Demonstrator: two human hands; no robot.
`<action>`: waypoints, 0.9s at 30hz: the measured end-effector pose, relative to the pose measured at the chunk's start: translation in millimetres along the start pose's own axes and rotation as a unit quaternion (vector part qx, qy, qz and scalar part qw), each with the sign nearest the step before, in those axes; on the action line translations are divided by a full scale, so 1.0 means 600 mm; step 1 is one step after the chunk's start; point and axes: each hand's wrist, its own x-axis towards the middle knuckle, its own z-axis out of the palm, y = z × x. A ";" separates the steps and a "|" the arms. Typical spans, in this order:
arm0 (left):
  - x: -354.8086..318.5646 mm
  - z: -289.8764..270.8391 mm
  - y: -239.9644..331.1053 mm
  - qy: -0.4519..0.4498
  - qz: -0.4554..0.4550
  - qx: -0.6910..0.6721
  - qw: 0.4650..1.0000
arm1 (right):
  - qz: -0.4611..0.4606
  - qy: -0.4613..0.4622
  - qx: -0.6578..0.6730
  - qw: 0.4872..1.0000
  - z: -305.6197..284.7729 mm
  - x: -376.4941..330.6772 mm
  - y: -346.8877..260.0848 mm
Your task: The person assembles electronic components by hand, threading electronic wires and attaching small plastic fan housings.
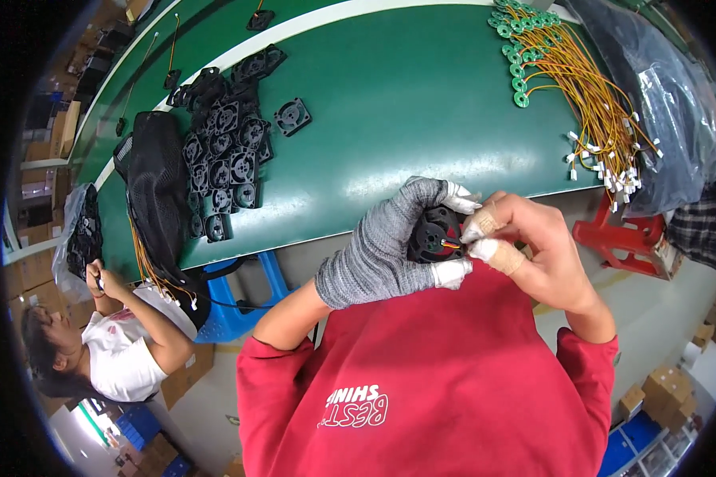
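In the head view, your left hand [383,248], in a grey glove, curls round a black fan housing [429,238], held in front of your chest just off the table edge. Your right hand [542,253], with taped fingertips, pinches the short coloured wires [450,244] at the housing's right side, and your fingers hide part of it.

On the green table [406,95], a heap of black frames [227,147] lies to your left beside a black mesh bag [159,171], with a single frame [293,117] just apart. At the far right, a wire bundle [593,87] with green discs lies against a clear plastic bag [664,103]. A blue stool [270,286] and a red stool [624,248] stand near the table edge; a co-worker [127,358] sits at your left
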 end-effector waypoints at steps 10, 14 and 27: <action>0.016 -0.012 0.013 -0.067 0.050 0.183 0.980 | -0.009 -0.057 -0.151 0.987 -0.018 0.017 -0.021; 0.008 -0.020 0.013 -0.161 0.328 0.475 0.801 | -0.027 -0.086 -0.201 0.975 -0.008 0.001 -0.022; 0.062 -0.025 0.015 -0.121 0.129 0.227 0.958 | 0.344 -0.129 0.357 0.859 -0.039 0.025 0.019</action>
